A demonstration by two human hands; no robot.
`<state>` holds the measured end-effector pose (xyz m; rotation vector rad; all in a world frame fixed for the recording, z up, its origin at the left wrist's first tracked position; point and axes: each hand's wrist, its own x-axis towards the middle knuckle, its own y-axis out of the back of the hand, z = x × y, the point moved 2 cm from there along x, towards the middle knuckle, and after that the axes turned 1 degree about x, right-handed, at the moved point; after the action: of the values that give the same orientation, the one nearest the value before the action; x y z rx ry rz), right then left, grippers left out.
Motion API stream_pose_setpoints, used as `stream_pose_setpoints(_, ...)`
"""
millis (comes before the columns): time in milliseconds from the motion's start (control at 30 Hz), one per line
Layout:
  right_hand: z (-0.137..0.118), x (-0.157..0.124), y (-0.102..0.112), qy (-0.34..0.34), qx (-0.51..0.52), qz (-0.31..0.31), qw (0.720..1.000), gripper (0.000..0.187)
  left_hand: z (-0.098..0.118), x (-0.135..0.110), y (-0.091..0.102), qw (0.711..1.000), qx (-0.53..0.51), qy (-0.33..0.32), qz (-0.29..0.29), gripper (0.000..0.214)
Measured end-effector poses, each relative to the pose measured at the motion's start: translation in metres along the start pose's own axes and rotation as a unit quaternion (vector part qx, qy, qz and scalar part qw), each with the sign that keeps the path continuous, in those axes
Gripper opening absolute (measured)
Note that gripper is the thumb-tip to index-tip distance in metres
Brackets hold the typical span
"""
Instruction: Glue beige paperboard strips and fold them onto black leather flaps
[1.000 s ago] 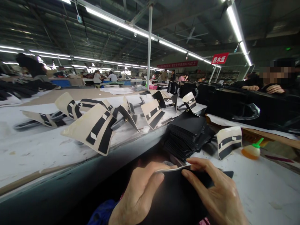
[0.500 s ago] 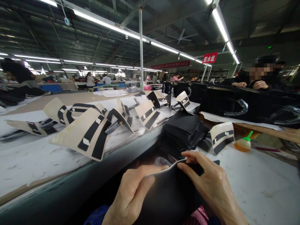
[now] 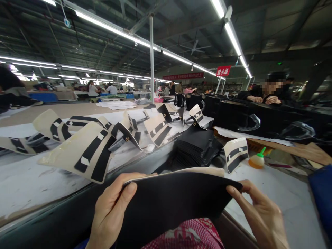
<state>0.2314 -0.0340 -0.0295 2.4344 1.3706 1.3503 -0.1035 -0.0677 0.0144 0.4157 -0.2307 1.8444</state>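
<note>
Thumb and fingers of the left hand (image 3: 111, 207) are pinched tight on the upper left corner of a black sheet (image 3: 176, 197), thumb flat on the black face, fingers tucked behind. Right hand (image 3: 261, 214) has the same narrow pinch going on the far right corner, which sticks out a bit as a dark tip between thumb and fingers. So the sheet's stretched out between the two hands, most of it hanging below the grip, black side toward the wearer. Top edge bows up a little in the middle, and you can see a pale strip (image 3: 202, 170) peeking over behind it. Down low there's a pink checked cloth (image 3: 185, 235) in front of the sheet, so I can't see its whole bottom edge.

Just past the sheet sits a messy stack of black pieces (image 3: 194, 147). Right of that, a pale flap with black bands (image 3: 236, 154) stands up on the table (image 3: 277, 204), and near it is a squeeze bottle (image 3: 257, 160) with a green tip and something amber inside. Over on the left bench (image 3: 20, 183) there's a bunch more curled pale flaps (image 3: 90, 147), tilted every which way. Farther back on the right, black bags (image 3: 230, 116), with a co-worker (image 3: 272, 100) behind them.
</note>
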Motion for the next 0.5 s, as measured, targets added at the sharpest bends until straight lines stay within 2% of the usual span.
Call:
stream_pose_setpoints(100, 0.007, 0.000, -0.008, -0.067, 0.129, -0.021, 0.989, 0.041, -0.002, -0.003, 0.003, 0.999, 0.021, -0.004, 0.032, 0.033)
stream_pose_setpoints(233, 0.017, 0.000, -0.026, -0.129, 0.279, -0.095, 0.947, 0.039, -0.004, -0.006, 0.005, 0.999, 0.019, -0.008, 0.049, 0.032)
stream_pose_setpoints(400, 0.022, -0.005, -0.037, -0.140, 0.332, -0.149, 0.921, 0.041, -0.004, -0.008, 0.001, 0.998, -0.057, 0.000, 0.019, 0.029)
stream_pose_setpoints(500, 0.020, -0.007, -0.035, -0.142, 0.357, -0.122, 0.915, 0.038, -0.005, -0.004, 0.001, 0.997, -0.075, -0.016, 0.001, 0.027)
